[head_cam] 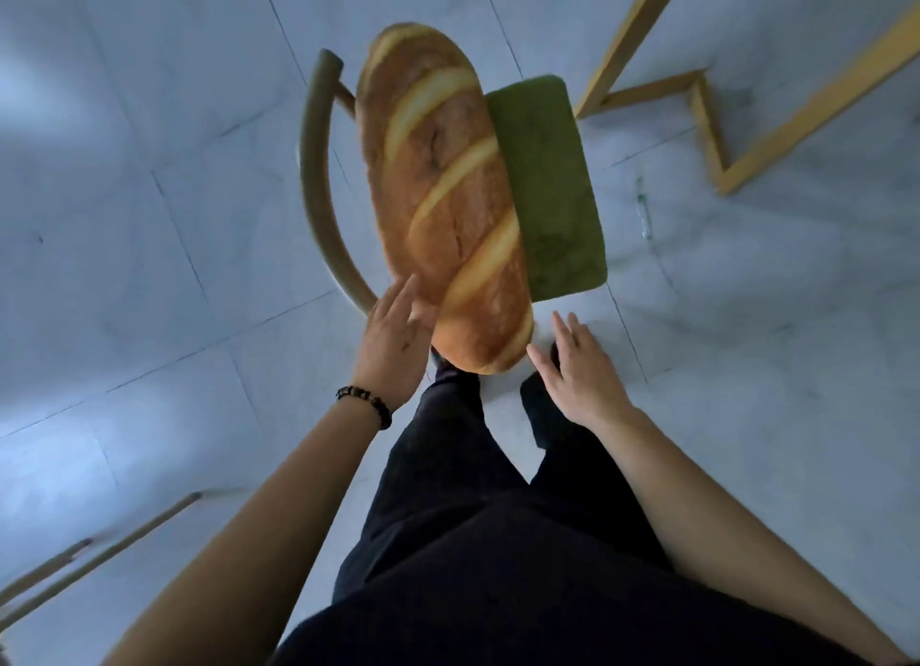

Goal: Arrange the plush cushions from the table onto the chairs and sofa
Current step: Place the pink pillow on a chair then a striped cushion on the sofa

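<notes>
On the green seat (552, 187) of the chair (318, 177), I am leaning the bread cushion (448, 192) against the curved back, my left hand (398, 337) touching it with spread fingers, my right hand (577, 366) spread beside it, guiding gently above pale floor tiles (149, 217).

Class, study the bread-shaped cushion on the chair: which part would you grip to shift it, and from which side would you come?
Probably the near rounded end of the bread-shaped cushion, one hand on each flank. It overhangs the green seat toward the person, and the open left hand and right hand already flank it. The curved backrest blocks the left side.
</notes>
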Demonstrator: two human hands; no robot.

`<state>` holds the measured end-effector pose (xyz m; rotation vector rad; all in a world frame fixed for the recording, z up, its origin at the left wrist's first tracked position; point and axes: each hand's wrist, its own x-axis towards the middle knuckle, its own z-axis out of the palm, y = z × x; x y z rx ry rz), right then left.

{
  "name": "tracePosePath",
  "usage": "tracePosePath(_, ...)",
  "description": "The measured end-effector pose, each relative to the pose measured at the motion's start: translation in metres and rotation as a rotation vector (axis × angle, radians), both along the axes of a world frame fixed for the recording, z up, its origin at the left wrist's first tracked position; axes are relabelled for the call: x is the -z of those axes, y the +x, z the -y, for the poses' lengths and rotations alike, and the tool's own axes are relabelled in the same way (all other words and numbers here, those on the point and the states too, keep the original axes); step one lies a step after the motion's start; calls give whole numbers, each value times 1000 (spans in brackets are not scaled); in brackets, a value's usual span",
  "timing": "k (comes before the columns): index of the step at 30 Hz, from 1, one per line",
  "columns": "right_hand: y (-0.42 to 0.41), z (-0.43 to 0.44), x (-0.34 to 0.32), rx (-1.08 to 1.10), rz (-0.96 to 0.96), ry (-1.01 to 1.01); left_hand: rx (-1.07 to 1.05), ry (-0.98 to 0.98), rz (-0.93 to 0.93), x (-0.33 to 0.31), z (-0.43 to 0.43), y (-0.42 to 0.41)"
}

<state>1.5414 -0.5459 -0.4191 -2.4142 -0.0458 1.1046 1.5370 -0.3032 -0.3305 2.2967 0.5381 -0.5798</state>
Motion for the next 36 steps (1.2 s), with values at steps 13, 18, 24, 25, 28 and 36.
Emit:
tracePosePath(13,-22,-18,-201,17,43,552,-1249,-41,408,-182,29,-245)
tracePosePath(18,-82,-75,-232,-228,15,679,-1468,-33,526,-200,24,-357)
tracePosePath(24,-225,-155,-258,-517,30,664,-1785,-65,692,-206,39,-533)
tracePosePath(25,-257,-167,-261,-555,27,665,-1845,-69,723,-207,41,-566)
tracePosePath(28,-353,-203,-271,-715,-1,666,-2020,-38,819,-214,50,-655)
tracePosePath(36,-551,-296,-310,-1055,-50,730,-2302,152,945,-244,45,-839)
